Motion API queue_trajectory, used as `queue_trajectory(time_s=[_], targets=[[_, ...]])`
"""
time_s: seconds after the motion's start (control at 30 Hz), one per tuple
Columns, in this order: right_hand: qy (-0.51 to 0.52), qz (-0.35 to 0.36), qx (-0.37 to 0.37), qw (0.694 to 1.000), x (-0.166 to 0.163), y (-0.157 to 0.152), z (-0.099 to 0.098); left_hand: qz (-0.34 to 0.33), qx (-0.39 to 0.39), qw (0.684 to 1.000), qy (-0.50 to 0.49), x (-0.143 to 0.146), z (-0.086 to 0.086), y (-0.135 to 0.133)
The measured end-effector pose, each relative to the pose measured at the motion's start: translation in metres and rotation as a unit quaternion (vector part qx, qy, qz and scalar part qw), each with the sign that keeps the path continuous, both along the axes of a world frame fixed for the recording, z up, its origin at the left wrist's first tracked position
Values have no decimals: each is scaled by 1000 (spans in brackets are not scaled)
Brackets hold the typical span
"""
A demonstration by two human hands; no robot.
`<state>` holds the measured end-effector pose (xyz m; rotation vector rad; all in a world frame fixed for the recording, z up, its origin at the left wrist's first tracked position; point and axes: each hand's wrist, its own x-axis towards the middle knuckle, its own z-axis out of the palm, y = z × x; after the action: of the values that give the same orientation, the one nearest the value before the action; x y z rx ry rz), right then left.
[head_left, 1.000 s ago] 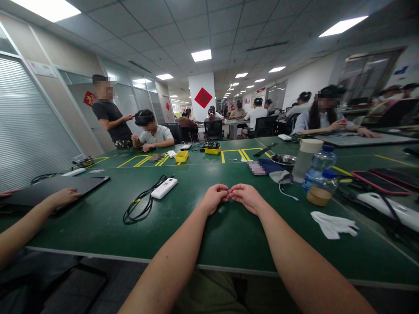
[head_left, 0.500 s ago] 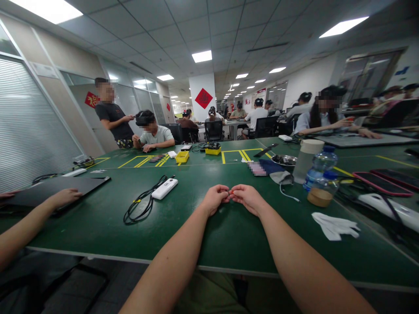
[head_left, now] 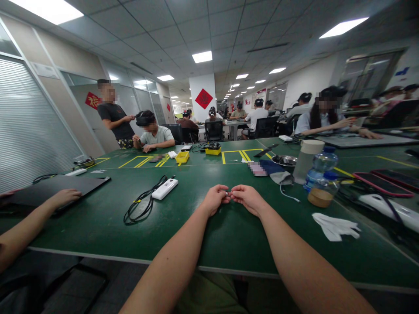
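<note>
Just above the green table (head_left: 193, 235), my left hand (head_left: 216, 199) and my right hand (head_left: 246, 198) meet fingertip to fingertip. Both are closed in a pinch. Something small and pale shows between the fingertips, too tiny to name, and the fingers cover most of it. To the left of my hands lies a white power bank (head_left: 165, 189), with a looped black cable (head_left: 139, 211) beside it. A crumpled white glove (head_left: 335, 226) rests to the right of my right forearm.
On the right stand a frosted bottle (head_left: 307, 161) and a plastic bottle with brown contents (head_left: 322, 191), near a metal bowl (head_left: 284, 160). Yellow trays (head_left: 182, 157) sit farther back. At left, another person's hand (head_left: 67, 197) rests on a dark board (head_left: 88, 185).
My fingertips have shifted very slightly, and a small pale bit shows between them now. Both arms stay in the same place.
</note>
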<state>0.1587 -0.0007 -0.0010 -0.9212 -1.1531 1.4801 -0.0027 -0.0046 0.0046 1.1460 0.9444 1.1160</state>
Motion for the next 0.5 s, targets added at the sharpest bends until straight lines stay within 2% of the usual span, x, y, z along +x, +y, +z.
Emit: queue_trajectory(time_s=[0.5], targets=[[15, -12, -12, 1000, -2, -2, 4, 1, -10, 1000, -19, 1, -1, 1]])
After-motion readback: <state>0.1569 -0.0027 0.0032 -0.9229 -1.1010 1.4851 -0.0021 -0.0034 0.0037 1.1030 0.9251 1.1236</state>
